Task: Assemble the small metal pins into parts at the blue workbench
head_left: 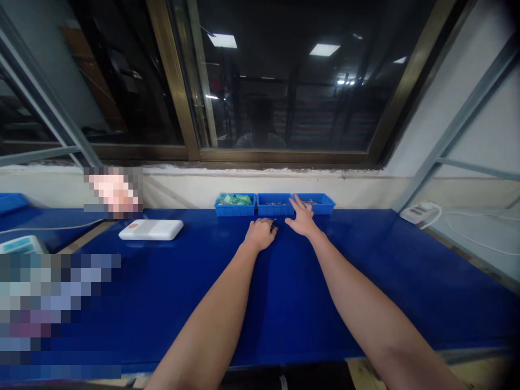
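Three small blue bins stand in a row at the back of the blue table. The left bin [235,211] holds green and white packets; the middle bin [272,211] and the right bin [328,208] contain thin metal pieces. My left hand [259,234] is closed just in front of the middle bin, with a small dark, shiny item at its fingertips, too small to name. Over the near wall of the right bin reaches my right hand [301,218], fingers spread and thumb apart. Nothing shows between its fingers, though the tips partly cover the bin's contents.
A white box-shaped device [151,230] lies on the blue table [182,292] at left. At the right edge are a power strip [420,212] and a white cable. A window and a low wall stand behind the bins. Metal frame posts slope at both sides.
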The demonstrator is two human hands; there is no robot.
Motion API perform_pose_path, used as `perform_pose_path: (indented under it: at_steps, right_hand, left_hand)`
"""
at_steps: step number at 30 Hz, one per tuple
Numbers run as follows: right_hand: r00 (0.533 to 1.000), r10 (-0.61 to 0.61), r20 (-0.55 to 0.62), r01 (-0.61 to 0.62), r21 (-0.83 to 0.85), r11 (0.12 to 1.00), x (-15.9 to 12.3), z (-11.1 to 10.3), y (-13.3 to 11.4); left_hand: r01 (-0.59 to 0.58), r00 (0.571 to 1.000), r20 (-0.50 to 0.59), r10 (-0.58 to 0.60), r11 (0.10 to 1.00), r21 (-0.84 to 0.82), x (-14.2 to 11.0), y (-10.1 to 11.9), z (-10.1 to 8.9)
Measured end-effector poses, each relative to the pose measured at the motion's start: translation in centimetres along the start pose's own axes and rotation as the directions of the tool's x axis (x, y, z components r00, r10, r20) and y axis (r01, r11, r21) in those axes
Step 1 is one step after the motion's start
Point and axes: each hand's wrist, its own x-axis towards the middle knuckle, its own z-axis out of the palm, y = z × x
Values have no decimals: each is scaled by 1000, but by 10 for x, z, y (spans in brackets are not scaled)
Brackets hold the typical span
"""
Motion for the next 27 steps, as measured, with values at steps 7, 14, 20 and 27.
perform_pose_path:
  at_steps: [7, 14, 20, 27]
  right_hand:
    - [982, -99, -162, 108, 46, 993, -6, 5, -13]
    - [948, -281, 150, 286, -10, 958, -13, 22, -18]
    - [958, -232, 168, 243, -47, 969, -13, 24, -13]
    - [983, -128, 131, 133, -36, 990, -15, 17, -14]
  left_hand:
    - [78, 997, 10, -78, 996, -35, 1, 2, -3]
    - [93, 994, 57, -95, 995, 33, 2, 0, 3]
    - [90, 995, 52, -90, 996, 6, 0, 1, 4]
    - [83, 996, -11, -83, 995, -57, 0, 2, 0]
